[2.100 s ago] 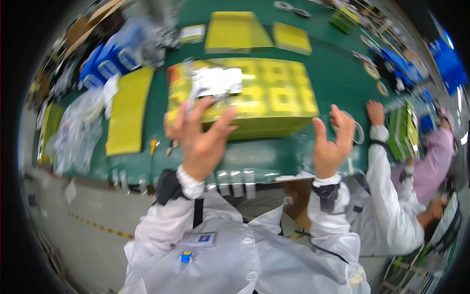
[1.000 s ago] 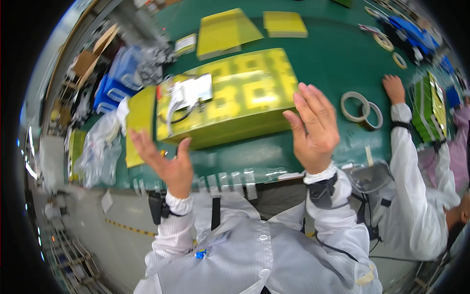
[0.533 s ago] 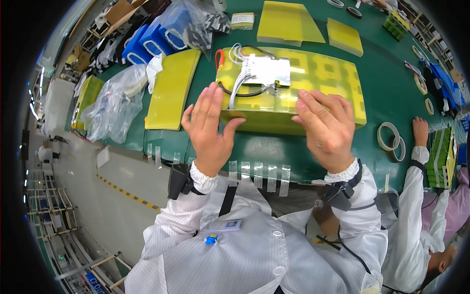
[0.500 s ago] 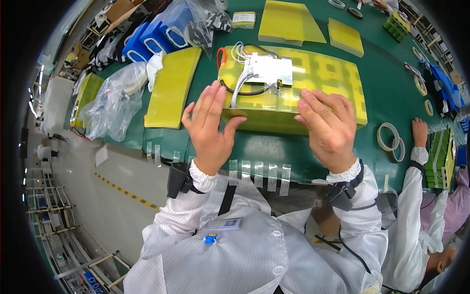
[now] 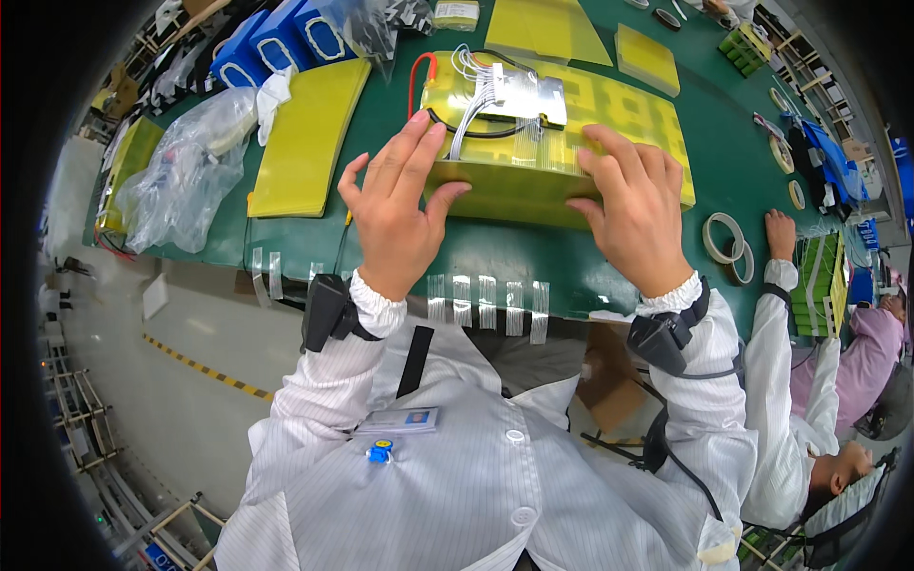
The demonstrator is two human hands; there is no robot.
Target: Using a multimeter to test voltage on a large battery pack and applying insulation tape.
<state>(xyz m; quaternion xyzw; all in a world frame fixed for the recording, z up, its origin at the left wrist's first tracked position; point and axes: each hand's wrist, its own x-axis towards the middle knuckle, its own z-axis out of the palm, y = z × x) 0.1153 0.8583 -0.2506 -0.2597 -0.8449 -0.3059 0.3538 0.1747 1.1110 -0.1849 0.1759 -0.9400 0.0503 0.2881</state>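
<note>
A large yellow flat pack [image 5: 571, 124] lies on the green table [image 5: 495, 257], with a silver board [image 5: 519, 95] and a bundle of white, black and red wires on its near-left top. My left hand [image 5: 395, 205] rests against the pack's near-left edge, fingers spread, thumb on its front face. My right hand [image 5: 633, 209] lies on the pack's near-right edge, fingers spread over its top. Neither hand grips anything.
Strips of clear tape [image 5: 490, 303] hang along the table's near edge. A yellow sheet [image 5: 305, 138] and clear plastic bags [image 5: 186, 176] lie to the left, blue boxes [image 5: 281, 43] behind. Tape rolls [image 5: 728, 238] sit right, by a co-worker's hand [image 5: 783, 233].
My head has steadied over the table. Both hands came down from the air and settled on the near edge of the yellow pack.
</note>
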